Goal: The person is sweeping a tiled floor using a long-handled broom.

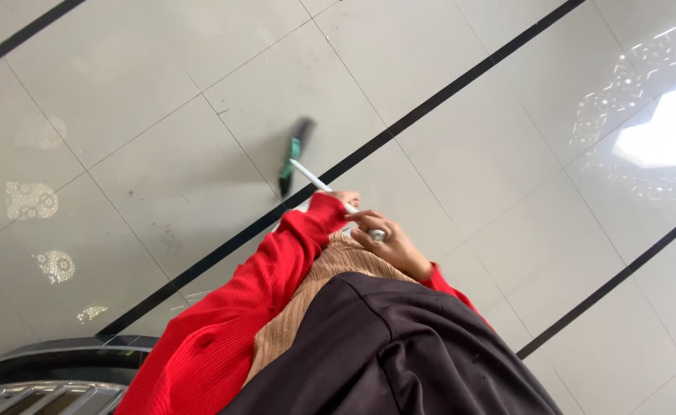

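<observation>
While curled round the top end of the white handle (316, 182), right hand (390, 244) shut tight, fingers wrapped over the pole, knuckles toward camera. Held close against tan ribbed top (307, 303), just above dark skirt (399, 353). Left hand (346, 199) a little further down the same handle, mostly hidden by cuff of red cardigan (223, 330); only fingertips showing, closed on the pole as far as can be told. Hands near each other, not touching.

Handle slanting away from body, up and left in frame, to broom head (293, 156): green and black, blurred, down at the floor (161, 100). Cannot tell whether bristles touching tile or just above. Head lying just left of a dark strip (430, 100) that crosses the floor diagonally.

Pale grey glossy tiles all round, thin grout lines, several dark strips. Bright patterned light patch (661, 123) reflected at upper right, smaller dotted reflections at left. Dark curved edge with metal grating (38, 393) at bottom left corner, well apart from broom head.
</observation>
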